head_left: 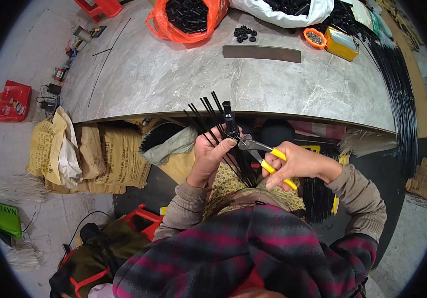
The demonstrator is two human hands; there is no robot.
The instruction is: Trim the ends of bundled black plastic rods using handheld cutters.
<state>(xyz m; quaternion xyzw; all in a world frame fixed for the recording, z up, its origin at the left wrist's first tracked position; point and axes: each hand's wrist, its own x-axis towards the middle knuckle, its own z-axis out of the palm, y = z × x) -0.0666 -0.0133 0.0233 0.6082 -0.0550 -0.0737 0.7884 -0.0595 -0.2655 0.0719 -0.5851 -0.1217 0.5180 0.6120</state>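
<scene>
Grey marble table [174, 74], orange bag [186, 17], sacks [104, 159] below.

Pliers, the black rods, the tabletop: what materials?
Pliers: bare grey metal jaws, handles in glossy yellow plastic or rubber sleeves. Black rods: thin, uniformly matte black, likely plastic or coated wire; unclear. Tabletop: grey veined, slightly glossy slab, marble or marble-look laminate.

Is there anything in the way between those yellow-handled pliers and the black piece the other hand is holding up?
Nothing visible. The pliers in the right hand already have their tips at the black piece, which the left hand holds with a fan of thin black rods.
</scene>
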